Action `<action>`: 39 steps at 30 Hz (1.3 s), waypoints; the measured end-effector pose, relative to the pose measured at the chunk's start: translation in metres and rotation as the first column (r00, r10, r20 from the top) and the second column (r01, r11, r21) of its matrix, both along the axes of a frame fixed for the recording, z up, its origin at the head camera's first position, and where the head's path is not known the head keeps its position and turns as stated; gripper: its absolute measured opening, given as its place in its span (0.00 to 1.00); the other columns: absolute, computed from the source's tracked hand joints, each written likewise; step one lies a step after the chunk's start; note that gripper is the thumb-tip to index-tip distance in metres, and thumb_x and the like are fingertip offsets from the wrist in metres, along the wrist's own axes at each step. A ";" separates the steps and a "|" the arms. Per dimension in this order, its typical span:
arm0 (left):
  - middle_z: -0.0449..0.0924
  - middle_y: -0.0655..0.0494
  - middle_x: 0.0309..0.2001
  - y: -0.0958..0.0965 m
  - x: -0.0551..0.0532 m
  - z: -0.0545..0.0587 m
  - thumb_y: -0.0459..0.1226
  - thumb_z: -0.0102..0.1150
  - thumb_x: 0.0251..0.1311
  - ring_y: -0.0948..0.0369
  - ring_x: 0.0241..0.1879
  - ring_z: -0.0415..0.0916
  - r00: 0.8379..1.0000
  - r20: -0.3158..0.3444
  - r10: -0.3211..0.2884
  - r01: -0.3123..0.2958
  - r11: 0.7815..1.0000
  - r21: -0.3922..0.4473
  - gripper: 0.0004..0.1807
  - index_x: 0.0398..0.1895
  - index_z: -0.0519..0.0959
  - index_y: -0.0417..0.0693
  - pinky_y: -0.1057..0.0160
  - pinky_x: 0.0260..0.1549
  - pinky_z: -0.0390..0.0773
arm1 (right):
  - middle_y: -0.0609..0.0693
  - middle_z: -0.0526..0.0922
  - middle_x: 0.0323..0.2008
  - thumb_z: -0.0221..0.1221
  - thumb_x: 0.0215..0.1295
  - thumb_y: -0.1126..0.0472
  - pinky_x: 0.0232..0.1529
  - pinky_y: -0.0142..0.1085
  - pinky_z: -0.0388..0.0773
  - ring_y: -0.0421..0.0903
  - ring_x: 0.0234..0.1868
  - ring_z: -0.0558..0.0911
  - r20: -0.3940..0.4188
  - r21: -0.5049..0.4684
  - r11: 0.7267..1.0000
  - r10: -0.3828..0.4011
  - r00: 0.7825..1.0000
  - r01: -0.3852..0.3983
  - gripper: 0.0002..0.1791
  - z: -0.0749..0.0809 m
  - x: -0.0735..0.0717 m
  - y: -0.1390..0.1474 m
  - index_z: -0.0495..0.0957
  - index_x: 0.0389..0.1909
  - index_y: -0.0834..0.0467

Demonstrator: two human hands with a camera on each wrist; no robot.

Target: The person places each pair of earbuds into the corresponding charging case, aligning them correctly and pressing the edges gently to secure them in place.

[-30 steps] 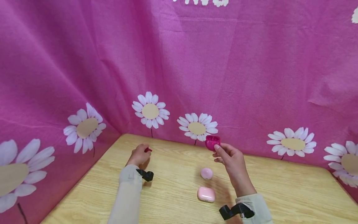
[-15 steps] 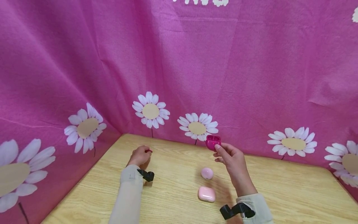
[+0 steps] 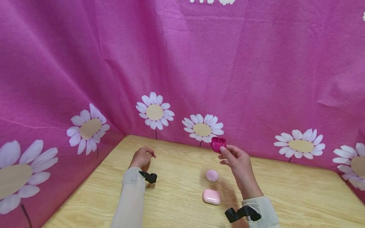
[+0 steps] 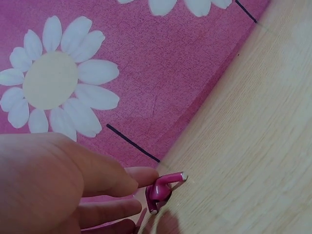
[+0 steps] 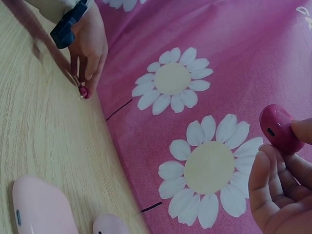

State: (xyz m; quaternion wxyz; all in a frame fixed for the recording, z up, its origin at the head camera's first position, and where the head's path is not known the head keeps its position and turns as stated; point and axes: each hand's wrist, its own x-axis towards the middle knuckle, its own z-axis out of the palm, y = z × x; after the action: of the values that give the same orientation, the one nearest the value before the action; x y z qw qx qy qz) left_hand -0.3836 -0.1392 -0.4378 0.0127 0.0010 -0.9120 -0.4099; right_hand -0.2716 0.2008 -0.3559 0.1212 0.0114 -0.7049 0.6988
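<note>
At the far left of the table, my left hand [image 3: 141,157] pinches magenta earbuds [image 4: 161,190] at its fingertips, close to the wood. Two silver-tipped stems show in the left wrist view; the thumb is mostly hidden. My right hand [image 3: 236,164] grips a magenta earbud case [image 3: 217,145] between thumb and fingers, raised above the table near the backdrop. Dark hollows show in the case's top in the head view, and a charging port faces the right wrist camera. Below it on the table lie a round pale pink case [image 3: 212,175] and a wider pink earbud case [image 3: 211,197].
A light wood table [image 3: 176,177] meets a magenta cloth backdrop [image 3: 256,79] printed with white daisies at its back and left side. Black camera mounts [image 3: 148,177] sit on both wrists, over the pale sleeves [image 3: 129,202].
The earbuds at my left fingertips have turned, their visible end now pointing more downward. My right hand and the magenta case stay nearly still; the whole head view has shifted slightly.
</note>
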 end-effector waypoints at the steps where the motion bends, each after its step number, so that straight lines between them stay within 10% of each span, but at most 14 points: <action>1: 0.77 0.41 0.55 0.000 0.001 0.001 0.30 0.47 0.65 0.44 0.60 0.69 1.000 -0.002 -0.001 0.001 1.000 -0.004 0.15 0.49 0.82 0.38 0.47 0.59 0.67 | 0.44 0.82 0.29 0.59 0.68 0.55 0.37 0.34 0.81 0.41 0.33 0.82 -0.001 -0.001 1.000 0.001 1.000 -0.001 0.21 0.000 0.000 0.000 0.74 0.51 0.69; 19: 0.78 0.44 0.56 0.001 0.002 0.002 0.28 0.48 0.63 0.44 0.61 0.68 1.000 -0.027 0.005 -0.006 1.000 -0.029 0.17 0.50 0.82 0.40 0.48 0.59 0.68 | 0.48 0.83 0.31 0.60 0.67 0.54 0.38 0.34 0.81 0.42 0.33 0.82 0.003 0.000 1.000 0.006 1.000 -0.006 0.23 0.002 0.001 0.001 0.74 0.51 0.70; 39: 0.83 0.45 0.46 0.001 0.003 0.003 0.31 0.54 0.61 0.46 0.53 0.74 0.986 -0.036 0.163 -0.163 0.987 0.004 0.12 0.43 0.86 0.42 0.49 0.54 0.71 | 0.47 0.82 0.31 0.60 0.67 0.54 0.38 0.35 0.81 0.42 0.34 0.82 0.010 0.001 1.000 0.004 1.000 -0.004 0.23 0.001 0.001 0.000 0.74 0.51 0.69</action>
State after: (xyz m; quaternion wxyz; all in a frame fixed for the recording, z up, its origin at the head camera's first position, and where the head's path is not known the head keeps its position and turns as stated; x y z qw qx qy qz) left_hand -0.3810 -0.1384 -0.4352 0.0627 0.0682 -0.9082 -0.4081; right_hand -0.2703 0.2003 -0.3547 0.1160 0.0092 -0.7058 0.6988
